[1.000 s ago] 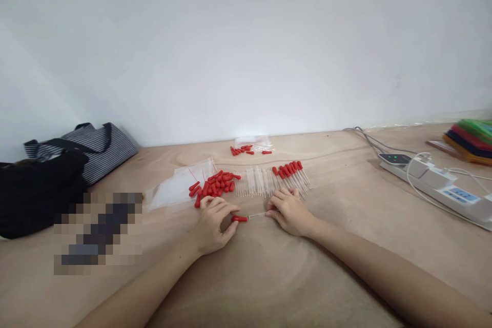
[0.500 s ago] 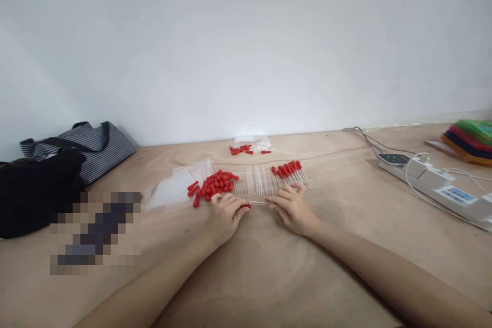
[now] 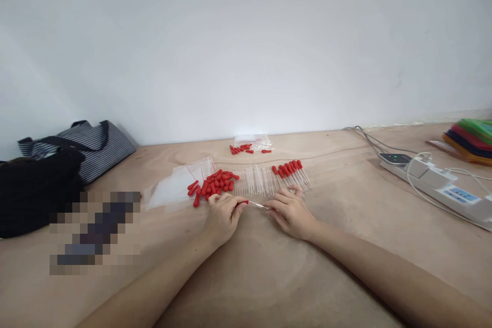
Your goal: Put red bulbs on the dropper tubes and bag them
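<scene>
Between my fingers, my left hand (image 3: pixel 224 218) pinches a red rubber dropper bulb (image 3: pixel 243 202). From the bulb's mouth a clear dropper tube (image 3: pixel 257 205) runs to the right, and its other end is pinched by my right hand (image 3: pixel 292 213). Bulb and tube are in line and meet. Just beyond my left hand lies a pile of red bulbs (image 3: pixel 217 183). A row of loose clear tubes (image 3: pixel 253 180) lies behind both hands. At its right end are several droppers with red bulbs on them (image 3: pixel 288 168).
Clear zip bags (image 3: pixel 169 187) lie left of the pile. Farther back are more red bulbs and a small bag (image 3: pixel 251 140). A striped bag (image 3: pixel 111 151) and black cloth (image 3: pixel 42 189) stand left; a white power strip (image 3: pixel 442 179) and coloured stack (image 3: pixel 471 138) are at right.
The bulb and the tube have come together into one line; before, the tube lay slightly apart from the bulb. Both hands stay in nearly the same place.
</scene>
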